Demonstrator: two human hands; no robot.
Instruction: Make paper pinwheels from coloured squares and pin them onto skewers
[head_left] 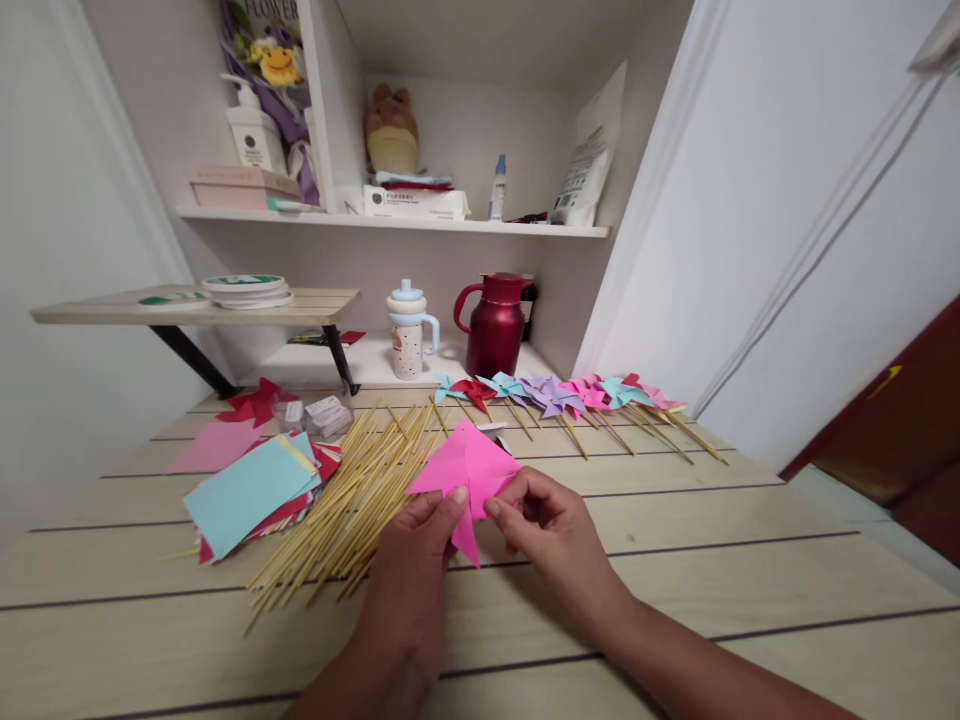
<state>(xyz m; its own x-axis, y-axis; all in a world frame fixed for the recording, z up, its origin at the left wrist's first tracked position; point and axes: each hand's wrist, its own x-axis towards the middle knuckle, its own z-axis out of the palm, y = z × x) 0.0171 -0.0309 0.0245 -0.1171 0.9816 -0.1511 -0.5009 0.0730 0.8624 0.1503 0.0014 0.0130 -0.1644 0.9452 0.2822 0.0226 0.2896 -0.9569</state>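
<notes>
A bright pink paper pinwheel piece (466, 460), cut and partly folded, is held above the table between both hands. My left hand (416, 550) grips its lower left side, the thumb pressed near the middle of the paper. With thumb and forefinger, my right hand (551, 520) pinches a lower right part of the same sheet. Just left of the hands lies a loose pile of thin wooden sticks (337, 510). Beyond it to the left is a stack of coloured paper sheets (251, 492), light blue on top.
Finished pinwheels (551, 395) on sticks lie in a row at the back right. Small clear boxes (326, 415) stand behind the sticks. A red thermos jug (496, 325) and a tumbler (407, 335) stand at the back, under a shelf (405, 223). A small raised stand (315, 303) is at left.
</notes>
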